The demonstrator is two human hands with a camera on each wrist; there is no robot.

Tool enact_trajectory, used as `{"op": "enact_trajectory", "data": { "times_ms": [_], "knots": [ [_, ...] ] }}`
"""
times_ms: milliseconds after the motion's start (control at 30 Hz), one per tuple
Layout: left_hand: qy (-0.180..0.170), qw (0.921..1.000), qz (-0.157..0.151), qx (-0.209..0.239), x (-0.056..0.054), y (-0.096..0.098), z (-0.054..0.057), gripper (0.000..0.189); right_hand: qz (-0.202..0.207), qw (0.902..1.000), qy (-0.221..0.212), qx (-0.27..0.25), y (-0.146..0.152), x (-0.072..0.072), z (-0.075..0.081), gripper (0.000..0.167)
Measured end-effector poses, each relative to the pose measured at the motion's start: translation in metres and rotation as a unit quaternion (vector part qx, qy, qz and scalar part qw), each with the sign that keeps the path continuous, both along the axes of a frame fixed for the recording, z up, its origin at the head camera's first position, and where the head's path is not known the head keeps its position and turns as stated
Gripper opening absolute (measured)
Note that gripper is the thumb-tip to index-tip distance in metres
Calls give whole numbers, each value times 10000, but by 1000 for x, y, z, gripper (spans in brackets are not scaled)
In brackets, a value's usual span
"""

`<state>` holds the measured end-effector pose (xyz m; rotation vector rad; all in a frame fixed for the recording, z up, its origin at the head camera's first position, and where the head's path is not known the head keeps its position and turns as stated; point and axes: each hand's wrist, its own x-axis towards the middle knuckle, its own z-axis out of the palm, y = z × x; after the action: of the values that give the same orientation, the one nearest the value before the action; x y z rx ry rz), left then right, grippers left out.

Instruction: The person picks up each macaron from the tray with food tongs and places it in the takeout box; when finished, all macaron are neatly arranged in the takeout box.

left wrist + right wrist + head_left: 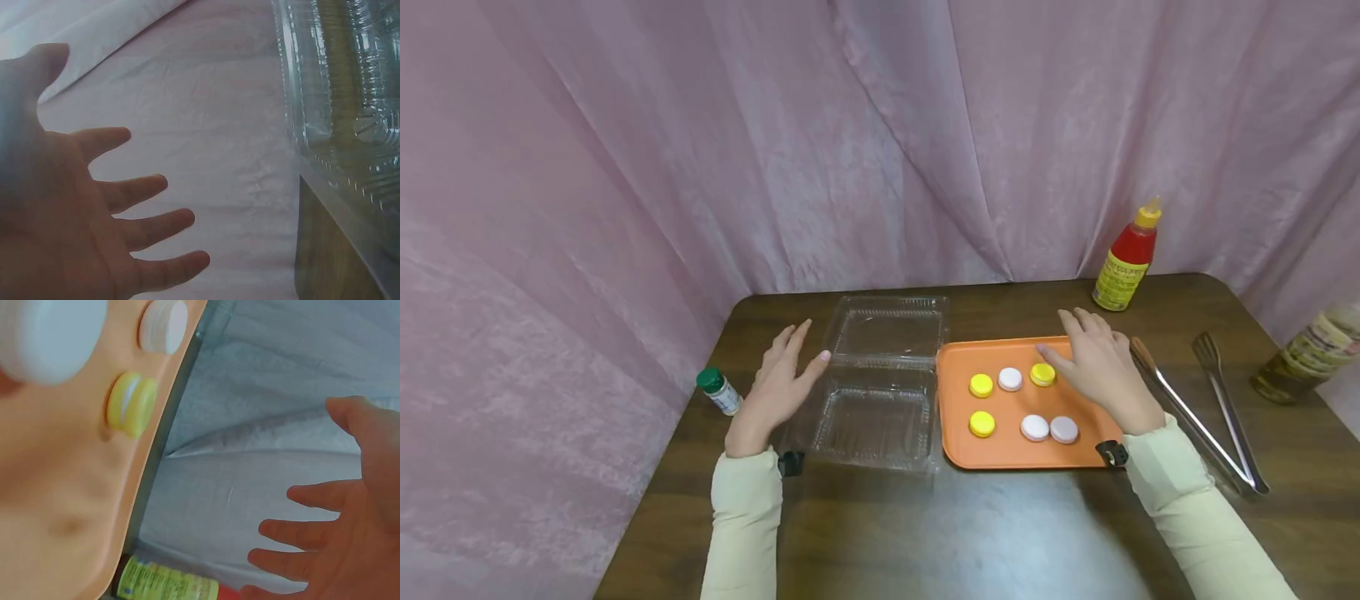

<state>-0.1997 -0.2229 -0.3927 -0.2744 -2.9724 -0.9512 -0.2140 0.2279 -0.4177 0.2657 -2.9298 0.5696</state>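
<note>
My left hand (775, 387) is raised with its fingers spread at the left of a clear plastic clamshell box (872, 425), which lies opened flat with its lid behind. My right hand (1101, 367) hovers over the right end of an orange tray (955, 450), fingers extended and holding nothing. On the tray are three yellow macarons (981, 424) and three white macarons (1034, 428). The right wrist view has a yellow macaron (131, 405) with a pale filling, well apart from the fingertips. In the left wrist view the palm is bare, with the box (312, 94) off to the right.
A small green-capped bottle (720, 392) is at the left table edge. Metal tongs (1228, 417) lie right of the tray. A red sauce bottle (1123, 260) stands at the back, an oil bottle (1307, 354) at far right. A pink curtain (880, 150) hangs behind.
</note>
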Motion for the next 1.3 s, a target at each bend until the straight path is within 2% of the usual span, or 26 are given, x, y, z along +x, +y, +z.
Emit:
{"op": "enact_trajectory", "data": {
  "times_ms": [200,467,600,900,1033,1133,1300],
  "knots": [
    [157,9996,73,201,6,-12,-4,72,-169,9995,46,-247,16,-1,-7,80],
    [372,9965,64,745,13,-24,-15,62,-388,9967,464,-544,43,1,-15,80],
    [226,9952,146,941,16,-30,-24,55,-444,9964,478,-538,55,4,-18,81],
    [34,9903,146,1384,19,-37,-43,46,-653,9966,94,-486,92,19,-31,77],
    [-5,9851,37,1721,20,-38,-51,47,-854,9959,4,-297,108,26,-34,84],
    [-201,9781,-25,2070,21,-40,-57,50,-1050,9943,-80,-155,117,32,-38,90],
    [-537,9684,79,2434,24,-49,-67,61,-1174,9929,-197,-41,127,36,-47,99]
  ]
}}
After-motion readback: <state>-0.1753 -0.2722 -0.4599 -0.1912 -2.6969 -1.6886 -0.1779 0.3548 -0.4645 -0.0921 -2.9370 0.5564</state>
